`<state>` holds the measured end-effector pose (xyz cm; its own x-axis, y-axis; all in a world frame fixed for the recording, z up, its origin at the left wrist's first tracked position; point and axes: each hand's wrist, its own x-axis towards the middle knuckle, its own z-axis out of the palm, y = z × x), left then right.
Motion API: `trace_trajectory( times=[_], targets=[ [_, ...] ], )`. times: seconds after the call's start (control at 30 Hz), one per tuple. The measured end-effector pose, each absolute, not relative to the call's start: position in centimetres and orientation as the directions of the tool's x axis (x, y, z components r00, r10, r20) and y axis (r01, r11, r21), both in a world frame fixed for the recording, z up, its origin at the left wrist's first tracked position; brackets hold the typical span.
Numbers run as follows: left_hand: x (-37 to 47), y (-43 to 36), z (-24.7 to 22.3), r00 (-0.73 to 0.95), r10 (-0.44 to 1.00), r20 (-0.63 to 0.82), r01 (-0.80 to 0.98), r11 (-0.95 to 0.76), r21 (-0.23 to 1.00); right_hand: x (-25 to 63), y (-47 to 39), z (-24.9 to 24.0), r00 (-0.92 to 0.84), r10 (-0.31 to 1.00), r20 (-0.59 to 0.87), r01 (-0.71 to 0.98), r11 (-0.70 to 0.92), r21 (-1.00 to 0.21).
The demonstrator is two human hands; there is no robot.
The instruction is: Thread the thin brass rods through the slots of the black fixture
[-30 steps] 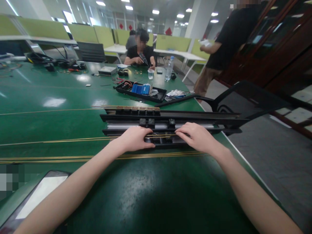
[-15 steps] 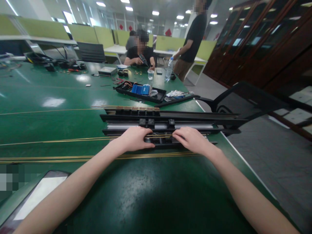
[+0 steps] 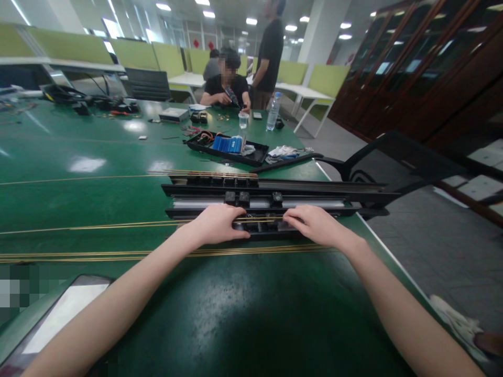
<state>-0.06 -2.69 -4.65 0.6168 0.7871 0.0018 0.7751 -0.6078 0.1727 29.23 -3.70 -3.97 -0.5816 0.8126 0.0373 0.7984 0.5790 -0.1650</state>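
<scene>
My left hand (image 3: 218, 224) lies across the nearest black rail (image 3: 271, 235), its thumb on the near side and its fingers on the far side. Thin brass-coloured rods (image 3: 259, 219) run lengthwise over this rail and pass beneath that hand. At their right part my right hand (image 3: 310, 224) is closed, thumb and fingertips pinched on the rods. Small dark blocks sit in the rail between my hands. Just behind, black blocks (image 3: 244, 199) stand on a second black rail with a pale strip (image 3: 306, 203).
More brass rods (image 3: 236, 252) lie nearer me on the green table (image 3: 243, 314). Farther off are a black tray (image 3: 255, 153) with a blue block, a water bottle (image 3: 273, 112) and a cup (image 3: 243, 121). A mesh chair (image 3: 408, 157) stands right; two people are beyond.
My right hand has slid slightly right along the rods, while my left hand has stayed put. The standing person has moved left. A whitish object has appeared at lower right.
</scene>
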Motion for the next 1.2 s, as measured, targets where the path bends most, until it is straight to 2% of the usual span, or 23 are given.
trace_trajectory(
  times=[0.27, 0.63, 1.2],
  targets=[
    [0.0, -2.7, -4.6, 0.613, 0.790, -0.003, 0.779, -0.604, 0.167, 30.2, -3.3, -3.7, -0.561, 0.828, -0.013, 0.799, 0.537, -0.272],
    [0.1, -2.7, -4.4, 0.605, 0.796, -0.020, 0.786, -0.593, 0.175, 31.2, -3.1, -3.2, -0.530, 0.846, -0.057, 0.807, 0.482, -0.342],
    [0.0, -2.7, -4.5, 0.609, 0.793, -0.013, 0.783, -0.599, 0.165, 32.9, -2.8, -2.8, -0.512, 0.857, -0.056, 0.808, 0.459, -0.369]
  ],
)
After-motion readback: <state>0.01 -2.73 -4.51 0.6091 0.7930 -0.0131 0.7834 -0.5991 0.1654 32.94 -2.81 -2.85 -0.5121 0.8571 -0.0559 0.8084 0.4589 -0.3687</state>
